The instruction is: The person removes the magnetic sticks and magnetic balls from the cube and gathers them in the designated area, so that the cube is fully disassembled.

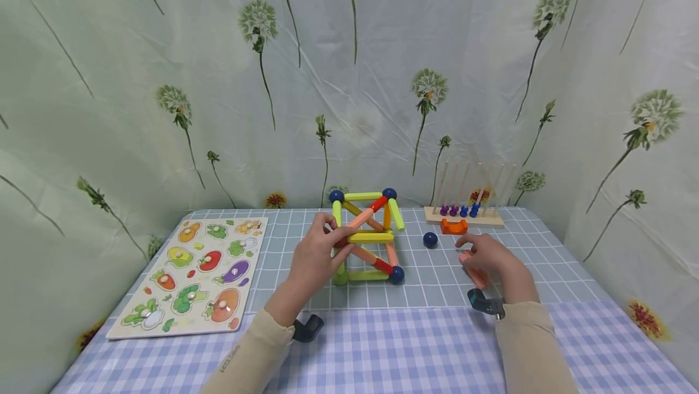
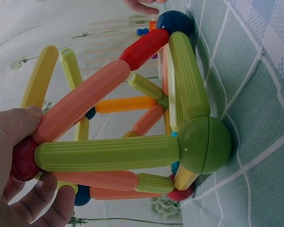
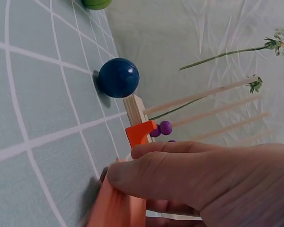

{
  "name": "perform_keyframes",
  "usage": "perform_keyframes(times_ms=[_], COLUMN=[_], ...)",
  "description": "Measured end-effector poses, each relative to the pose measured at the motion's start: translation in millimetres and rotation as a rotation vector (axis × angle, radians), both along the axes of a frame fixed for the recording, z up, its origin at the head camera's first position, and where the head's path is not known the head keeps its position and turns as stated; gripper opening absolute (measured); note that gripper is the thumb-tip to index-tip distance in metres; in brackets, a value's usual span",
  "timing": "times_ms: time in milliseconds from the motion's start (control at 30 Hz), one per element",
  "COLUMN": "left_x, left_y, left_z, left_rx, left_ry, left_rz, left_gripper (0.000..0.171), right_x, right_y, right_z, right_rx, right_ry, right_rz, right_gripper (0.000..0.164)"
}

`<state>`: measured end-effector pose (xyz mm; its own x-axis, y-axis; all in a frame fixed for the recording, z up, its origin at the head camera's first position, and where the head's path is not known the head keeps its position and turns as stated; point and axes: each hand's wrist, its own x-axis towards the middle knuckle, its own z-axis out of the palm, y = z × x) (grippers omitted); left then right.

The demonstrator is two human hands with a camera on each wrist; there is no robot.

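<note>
A frame of magnetic building sticks and balls (image 1: 370,237) stands mid-table, with yellow, green, orange and salmon sticks between coloured balls. My left hand (image 1: 317,251) pinches the red ball (image 2: 24,160) at its near upper corner. Below that corner, a green ball (image 2: 205,144) rests on the cloth at the end of a green stick (image 2: 106,153). On the right, my right hand (image 1: 494,257) holds a salmon-coloured stick (image 3: 116,208) low over the cloth, thumb on its near end. The other fingers pass behind the stick, partly hidden. Its far end lies outside the right wrist view.
A loose dark blue ball (image 1: 430,240) lies between the frame and my right hand. Behind it are an orange curved block (image 1: 454,227) and a wooden peg stand (image 1: 494,221) with purple and blue beads. A vegetable puzzle board (image 1: 177,332) lies at left.
</note>
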<state>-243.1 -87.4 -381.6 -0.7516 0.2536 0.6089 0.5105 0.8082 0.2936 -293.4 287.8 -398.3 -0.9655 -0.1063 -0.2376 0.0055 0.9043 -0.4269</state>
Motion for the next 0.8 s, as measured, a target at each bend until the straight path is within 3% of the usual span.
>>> perform_keyframes(times_ms=[200,367,600,800], left_x=[-0.8,-1.6,-1.3,-0.3], left_y=[-0.7,0.2,0.5,-0.5], left_z=[-0.2,-0.3,-0.2,-0.5], left_rx=[0.002,-0.003,0.008,0.016], left_ry=[0.014,0.015,0.012,0.007], left_rz=[-0.004,-0.006,-0.009,-0.020], left_gripper=[0.032,0.032,0.033,0.031], right_x=[0.7,0.5,10.1,26.1], right_y=[0.6,-5.6,-36.1,-74.3], right_z=[2.5,12.5,38.7,59.5], right_rx=[-0.023,-0.013,-0.198,-0.310], right_ry=[-0.026,0.107,0.358,0.454], right_rz=[-0.065,-0.062,-0.005,0.098], right_gripper=[0.041,0.046,0.036,0.028])
